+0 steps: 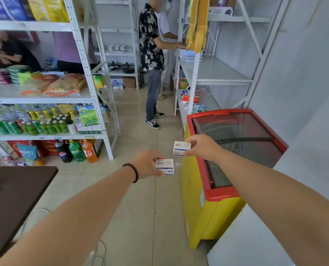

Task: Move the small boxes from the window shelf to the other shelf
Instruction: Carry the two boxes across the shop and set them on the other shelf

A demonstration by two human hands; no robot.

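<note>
Each hand, left hand (144,164) and right hand (203,146), holds one small box.

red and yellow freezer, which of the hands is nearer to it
Right. The right hand holds a small box at the red and yellow freezer's near left corner; the left hand, with another box, is over the floor aisle.

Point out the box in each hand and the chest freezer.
Box in left hand (165,166), head view: on its printed front face.
Box in right hand (181,148), head view: on its printed front face.
Chest freezer (200,191), head view: on its yellow side wall.
</note>
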